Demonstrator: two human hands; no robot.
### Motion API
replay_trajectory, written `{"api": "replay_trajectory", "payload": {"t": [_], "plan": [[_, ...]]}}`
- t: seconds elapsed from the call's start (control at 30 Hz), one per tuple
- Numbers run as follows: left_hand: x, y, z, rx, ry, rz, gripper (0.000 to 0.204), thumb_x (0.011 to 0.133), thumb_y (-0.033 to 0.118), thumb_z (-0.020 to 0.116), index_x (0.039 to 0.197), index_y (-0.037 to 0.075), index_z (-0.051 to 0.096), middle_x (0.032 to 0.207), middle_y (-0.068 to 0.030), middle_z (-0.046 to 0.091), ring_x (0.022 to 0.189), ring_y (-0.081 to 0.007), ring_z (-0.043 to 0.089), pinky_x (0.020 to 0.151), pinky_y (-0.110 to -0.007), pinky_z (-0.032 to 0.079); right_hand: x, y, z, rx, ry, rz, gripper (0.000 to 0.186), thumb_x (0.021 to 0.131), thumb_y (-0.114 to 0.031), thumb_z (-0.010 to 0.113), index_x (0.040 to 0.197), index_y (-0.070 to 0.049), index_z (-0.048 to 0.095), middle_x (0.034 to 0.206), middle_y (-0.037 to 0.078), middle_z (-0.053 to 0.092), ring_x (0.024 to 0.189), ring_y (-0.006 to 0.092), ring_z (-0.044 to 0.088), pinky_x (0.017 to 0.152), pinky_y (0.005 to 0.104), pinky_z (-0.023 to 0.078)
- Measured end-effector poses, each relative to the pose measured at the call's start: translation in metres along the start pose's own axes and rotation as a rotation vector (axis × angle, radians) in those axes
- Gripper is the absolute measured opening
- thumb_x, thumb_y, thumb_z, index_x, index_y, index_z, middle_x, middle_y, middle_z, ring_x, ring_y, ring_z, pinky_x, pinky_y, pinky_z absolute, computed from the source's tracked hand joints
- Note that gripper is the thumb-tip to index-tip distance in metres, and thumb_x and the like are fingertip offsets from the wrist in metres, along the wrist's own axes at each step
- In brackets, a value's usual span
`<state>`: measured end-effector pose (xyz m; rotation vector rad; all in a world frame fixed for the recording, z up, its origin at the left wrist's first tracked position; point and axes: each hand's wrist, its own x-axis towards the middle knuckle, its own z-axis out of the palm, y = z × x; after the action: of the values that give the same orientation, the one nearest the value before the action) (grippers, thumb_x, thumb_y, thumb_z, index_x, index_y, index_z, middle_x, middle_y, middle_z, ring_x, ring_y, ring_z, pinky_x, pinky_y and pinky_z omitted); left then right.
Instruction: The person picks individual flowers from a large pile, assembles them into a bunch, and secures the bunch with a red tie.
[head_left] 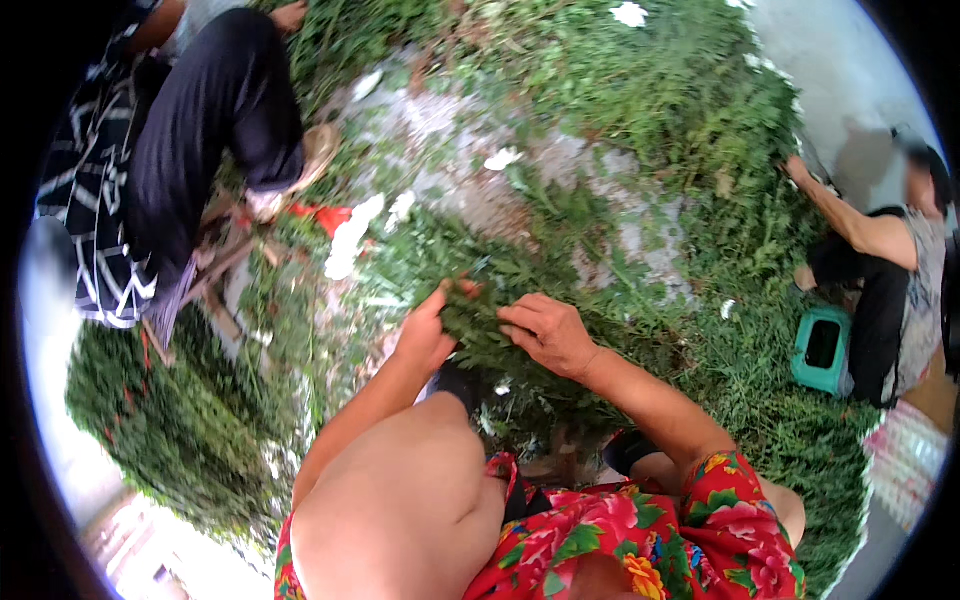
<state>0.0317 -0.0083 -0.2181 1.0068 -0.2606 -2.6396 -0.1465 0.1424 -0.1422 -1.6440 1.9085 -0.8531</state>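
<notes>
Grasping a bunch of feathery green sprigs (475,325) at the centre of the view, with the left hand (428,332) curled around its nine o'clock side. Meeting its three o'clock edge with the half-bent right hand (550,335); cannot tell a pinch from a light touch there. Wearing a red floral garment (580,530) at six o'clock. Facing a broad heap of greenery (650,90) at one o'clock and a thick leafy bundle (160,430) at eight. Working near a co-worker in dark trousers (205,130) at ten o'clock and another co-worker (880,238) at three, just beside a teal plastic item (802,355).
</notes>
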Motion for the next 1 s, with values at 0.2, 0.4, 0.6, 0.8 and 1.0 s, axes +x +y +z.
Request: {"api": "replay_trajectory", "payload": {"t": [0.2,0.4,0.6,0.8,1.0], "plan": [[-0.007,0.025,0.011,0.051,-0.001,0.032,0.042,0.109,0.031,0.049,0.138,0.0,0.055,0.122,-0.0111,0.066,0.119,-0.0272,0.06,0.109,-0.045,0.046,0.034,0.085,-0.076,-0.028,0.195,0.239,0.024,0.094,-0.018,0.069,0.113,-0.003,0.071,0.105,0.017,0.072,0.091,0.0309,0.071,0.08,0.0395,0.056],[-0.023,0.046,0.029,0.065,-0.034,0.056,0.037,0.11,0.03,0.046,0.134,0.003,0.054,0.114,-0.0078,0.066,0.112,-0.0253,0.06,0.106,-0.044,0.045,0.117,0.165,-0.144,-0.12,0.313,0.34,0.026,0.094,-0.018,0.068,0.111,0.001,0.072,0.096,0.014,0.076,0.084,0.0269,0.071,0.079,0.0364,0.056],[-0.021,0.05,0.037,0.058,0.072,0.045,0.033,0.109,0.027,0.048,0.132,0.005,0.055,0.111,-0.007,0.065,0.109,-0.0244,0.06,0.104,-0.043,0.046,0.196,0.247,-0.19,-0.298,0.766,0.76,0.069,0.084,-0.032,0.079,0.137,0.003,0.052,0.137,0.025,0.057,0.124,0.0384,0.056,0.103,0.0482,0.047],[-0.018,0.061,0.032,0.074,0.095,0.064,0.036,0.107,0.03,0.052,0.131,0.002,0.054,0.111,-0.0073,0.065,0.109,-0.0243,0.059,0.105,-0.042,0.046,0.251,0.268,-0.226,-0.073,0.81,1.406,0.128,0.073,-0.058,0.086,0.159,-0.002,0.011,0.16,0.024,0.029,0.143,0.0424,0.037,0.114,0.0561,0.037],[-0.007,0.064,0.034,0.059,0.137,0.039,0.036,0.107,0.029,0.054,0.131,0.002,0.055,0.11,-0.0076,0.066,0.108,-0.0241,0.06,0.105,-0.041,0.047,0.252,0.303,-0.237,-0.104,0.654,1.5,0.138,0.073,-0.052,0.088,0.162,-0.008,-0.008,0.159,0.027,0.033,0.141,0.0397,0.043,0.115,0.052,0.039]]}}
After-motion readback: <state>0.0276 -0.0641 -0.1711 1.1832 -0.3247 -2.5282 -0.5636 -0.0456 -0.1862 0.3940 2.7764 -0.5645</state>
